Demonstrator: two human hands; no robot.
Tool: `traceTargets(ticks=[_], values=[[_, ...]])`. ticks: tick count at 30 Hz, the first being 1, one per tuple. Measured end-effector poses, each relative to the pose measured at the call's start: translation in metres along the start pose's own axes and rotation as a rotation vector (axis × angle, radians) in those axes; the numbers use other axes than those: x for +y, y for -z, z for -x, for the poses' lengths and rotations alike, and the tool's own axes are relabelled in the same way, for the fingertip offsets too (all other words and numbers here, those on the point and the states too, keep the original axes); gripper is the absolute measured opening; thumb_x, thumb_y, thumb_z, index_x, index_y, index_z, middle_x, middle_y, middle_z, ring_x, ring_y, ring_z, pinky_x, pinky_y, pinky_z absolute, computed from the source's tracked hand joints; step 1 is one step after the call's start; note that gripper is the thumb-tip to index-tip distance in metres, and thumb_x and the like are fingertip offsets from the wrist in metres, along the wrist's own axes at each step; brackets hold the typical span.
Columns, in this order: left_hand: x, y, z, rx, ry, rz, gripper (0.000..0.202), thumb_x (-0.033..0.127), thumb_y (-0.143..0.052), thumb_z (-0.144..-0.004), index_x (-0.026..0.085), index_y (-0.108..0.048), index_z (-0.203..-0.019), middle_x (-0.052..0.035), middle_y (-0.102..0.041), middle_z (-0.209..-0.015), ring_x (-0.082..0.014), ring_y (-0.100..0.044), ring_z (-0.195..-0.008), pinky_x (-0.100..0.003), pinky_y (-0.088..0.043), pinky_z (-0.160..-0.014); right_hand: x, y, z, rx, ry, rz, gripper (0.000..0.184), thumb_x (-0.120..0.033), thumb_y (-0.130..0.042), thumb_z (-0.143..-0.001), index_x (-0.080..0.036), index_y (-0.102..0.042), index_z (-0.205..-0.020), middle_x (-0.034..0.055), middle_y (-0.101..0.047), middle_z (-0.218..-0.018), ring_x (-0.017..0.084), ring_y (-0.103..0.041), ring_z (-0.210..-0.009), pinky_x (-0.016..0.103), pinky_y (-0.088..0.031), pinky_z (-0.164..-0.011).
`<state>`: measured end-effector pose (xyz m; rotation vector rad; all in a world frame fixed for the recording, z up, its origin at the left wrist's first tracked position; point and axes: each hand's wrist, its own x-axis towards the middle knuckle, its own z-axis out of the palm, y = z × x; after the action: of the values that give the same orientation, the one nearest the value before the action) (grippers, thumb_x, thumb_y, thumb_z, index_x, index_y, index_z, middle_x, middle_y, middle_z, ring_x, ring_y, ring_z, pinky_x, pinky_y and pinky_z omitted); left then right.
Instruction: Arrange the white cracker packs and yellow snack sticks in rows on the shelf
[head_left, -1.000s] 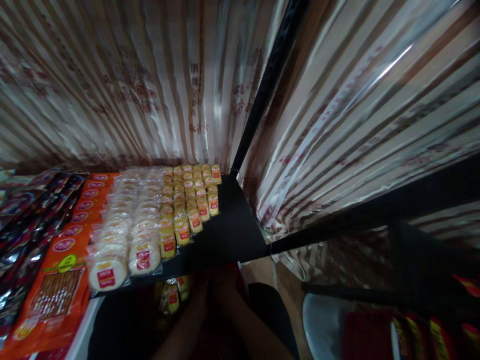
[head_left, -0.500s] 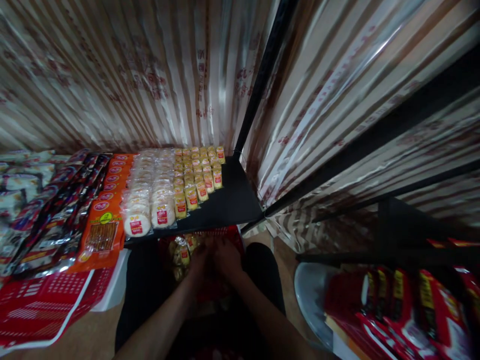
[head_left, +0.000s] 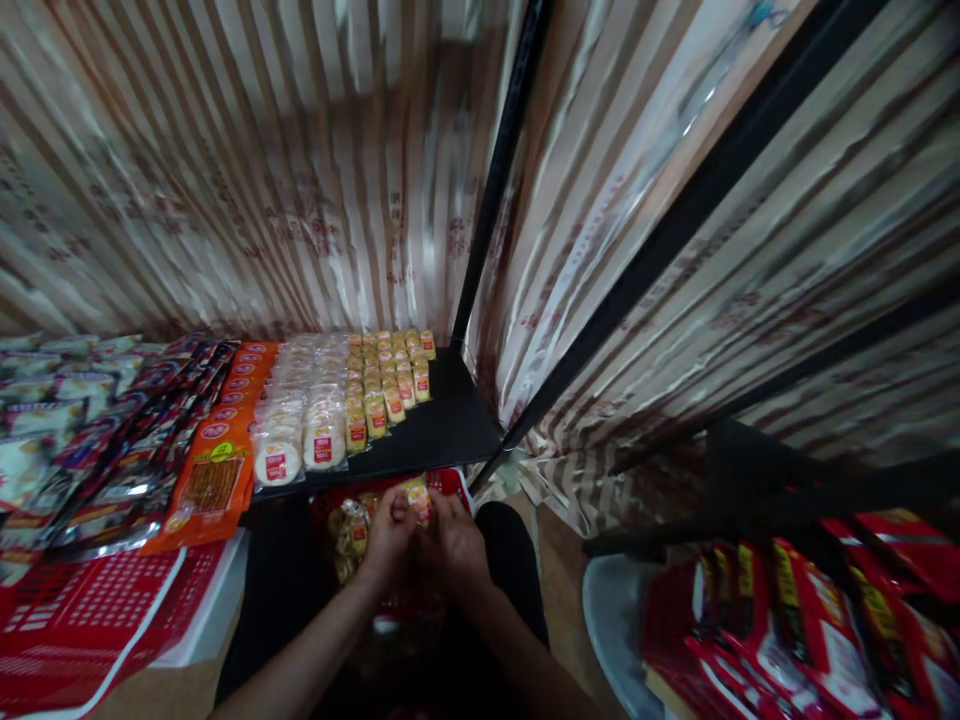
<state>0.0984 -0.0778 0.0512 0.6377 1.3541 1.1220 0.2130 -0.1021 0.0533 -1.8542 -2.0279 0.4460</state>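
My left hand (head_left: 388,540) and my right hand (head_left: 455,540) meet just below the front edge of a black shelf (head_left: 442,430). Together they pinch a small yellow snack packet (head_left: 417,497) with a red label. Both hands hover over a red basket (head_left: 450,482) that holds more of these packets (head_left: 349,530). On the shelf lie rows of the same small yellow packets (head_left: 386,385), round white cakes in clear wrap (head_left: 300,430) and orange packets (head_left: 217,450).
Striped plastic sheeting (head_left: 262,170) hangs behind the shelf, with a black upright post (head_left: 487,200) at its corner. Dark snack bags (head_left: 97,450) cover the shelf's left part. A red printed sheet (head_left: 82,610) lies at lower left. Red packets (head_left: 810,620) are stacked at lower right.
The view has tilted down and pulled back. My hands have risen out of the basket with a yellow packet between them.
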Motion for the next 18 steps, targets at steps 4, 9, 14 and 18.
traceTargets(ticks=[4,9,14,18], values=[[0.010,-0.012,-0.006,-0.050,-0.219,-0.115,0.028,0.018,-0.065,-0.063,0.017,-0.062,-0.091,0.0006,-0.060,-0.073,-0.0118,-0.054,-0.065,-0.021,-0.044,-0.064,0.001,0.013,-0.009,0.096,-0.012,-0.103,0.044,-0.034,-0.047,-0.084,-0.015,-0.045,-0.124,0.0117,-0.057,-0.108,0.021,-0.058,-0.095,0.030,-0.047,-0.082],[0.026,-0.036,-0.029,0.011,-0.310,-0.197,0.031,0.013,-0.065,-0.064,0.020,-0.064,-0.094,-0.0011,-0.062,-0.080,-0.0141,-0.056,-0.071,-0.023,-0.044,-0.070,0.008,0.023,-0.039,0.246,-0.007,-0.182,0.041,-0.027,-0.046,-0.083,-0.017,-0.046,-0.122,0.0097,-0.057,-0.104,0.020,-0.058,-0.093,0.030,-0.048,-0.081],[0.056,-0.064,-0.066,-0.052,-0.382,-0.266,0.032,0.008,-0.059,-0.067,0.021,-0.063,-0.096,-0.0027,-0.064,-0.086,-0.0171,-0.058,-0.078,-0.027,-0.044,-0.078,0.021,0.030,-0.092,0.333,-0.092,-0.176,0.041,-0.025,-0.046,-0.081,-0.018,-0.047,-0.122,0.0082,-0.057,-0.101,0.020,-0.059,-0.091,0.029,-0.048,-0.079],[0.088,-0.083,-0.100,-0.139,-0.465,-0.461,0.036,0.005,-0.053,-0.067,0.021,-0.063,-0.097,-0.0062,-0.065,-0.098,-0.0219,-0.058,-0.095,-0.034,-0.038,-0.096,0.035,0.030,-0.145,0.394,-0.153,-0.185,0.042,-0.031,-0.044,-0.083,-0.018,-0.048,-0.123,0.0087,-0.056,-0.103,0.019,-0.059,-0.088,0.029,-0.048,-0.076]])
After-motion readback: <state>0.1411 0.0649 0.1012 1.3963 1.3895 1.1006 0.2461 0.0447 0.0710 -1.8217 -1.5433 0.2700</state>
